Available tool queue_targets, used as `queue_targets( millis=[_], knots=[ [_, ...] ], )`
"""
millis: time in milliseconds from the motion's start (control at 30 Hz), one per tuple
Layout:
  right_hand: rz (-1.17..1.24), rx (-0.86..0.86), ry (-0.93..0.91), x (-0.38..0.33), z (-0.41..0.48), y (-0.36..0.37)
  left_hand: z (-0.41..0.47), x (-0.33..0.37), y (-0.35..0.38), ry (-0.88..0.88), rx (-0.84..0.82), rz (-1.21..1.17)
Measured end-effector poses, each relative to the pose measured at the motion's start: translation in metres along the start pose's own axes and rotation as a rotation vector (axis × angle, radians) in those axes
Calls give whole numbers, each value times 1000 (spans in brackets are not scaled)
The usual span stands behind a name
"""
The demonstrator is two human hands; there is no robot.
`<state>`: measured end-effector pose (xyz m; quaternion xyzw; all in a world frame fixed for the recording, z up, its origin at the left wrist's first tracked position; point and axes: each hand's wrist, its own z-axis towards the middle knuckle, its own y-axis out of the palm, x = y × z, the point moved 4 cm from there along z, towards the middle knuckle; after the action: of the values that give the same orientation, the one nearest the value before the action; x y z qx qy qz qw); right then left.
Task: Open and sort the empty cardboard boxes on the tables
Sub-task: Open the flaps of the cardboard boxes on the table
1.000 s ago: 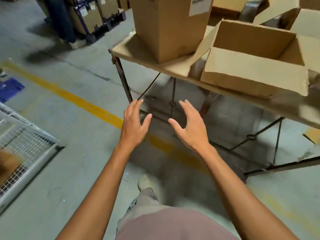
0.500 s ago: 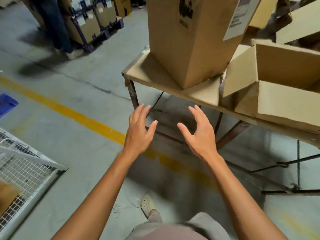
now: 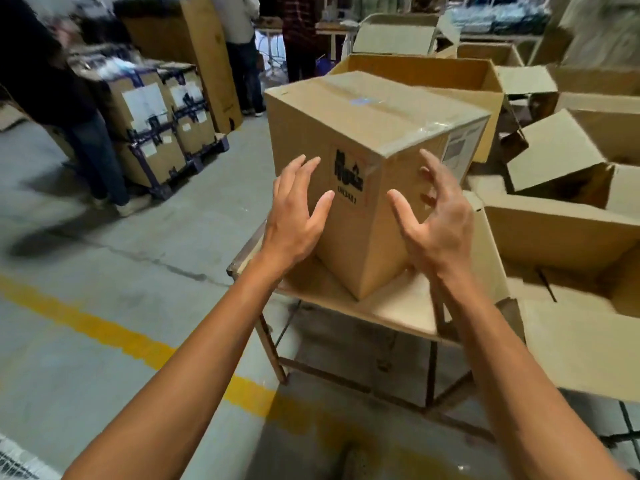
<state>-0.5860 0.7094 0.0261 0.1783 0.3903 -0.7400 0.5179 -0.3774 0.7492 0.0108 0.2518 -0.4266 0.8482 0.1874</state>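
A taped-shut cardboard box (image 3: 374,133) with a black printed mark and a white label stands on the near corner of the table (image 3: 398,310). My left hand (image 3: 294,220) hovers with spread fingers in front of the box's left face. My right hand (image 3: 436,223) is held up in front of its right face, fingers loosely bent. Neither hand grips anything; I cannot tell whether they touch the box. Several opened boxes fill the table behind and to the right, among them a large open box (image 3: 571,237) close to my right forearm.
A yellow line (image 3: 104,337) crosses the concrete floor at the left. Stacked labelled cartons on a pallet (image 3: 162,123) stand at the back left, with people (image 3: 79,133) standing near them and further back. A wire cage corner (image 3: 14,459) shows at the bottom left.
My view has lifted from the floor and table legs up to the table top. Both hands have risen from below the table edge to the taped box's sides.
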Motion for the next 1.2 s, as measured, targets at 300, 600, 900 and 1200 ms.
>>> queue_targets(
  millis=[300,600,900,1200],
  knots=[
    [-369,-103,-40,19,186,-3,159,-5,7,-435,29,-245],
    [-717,-592,522,110,257,21,157,-35,65,-729,-9,-767],
    [-161,-606,689,89,216,57,216,-90,2,-831,-368,-884],
    [-198,-379,691,46,172,26,204,-86,1,-752,-549,-1028]
  ],
)
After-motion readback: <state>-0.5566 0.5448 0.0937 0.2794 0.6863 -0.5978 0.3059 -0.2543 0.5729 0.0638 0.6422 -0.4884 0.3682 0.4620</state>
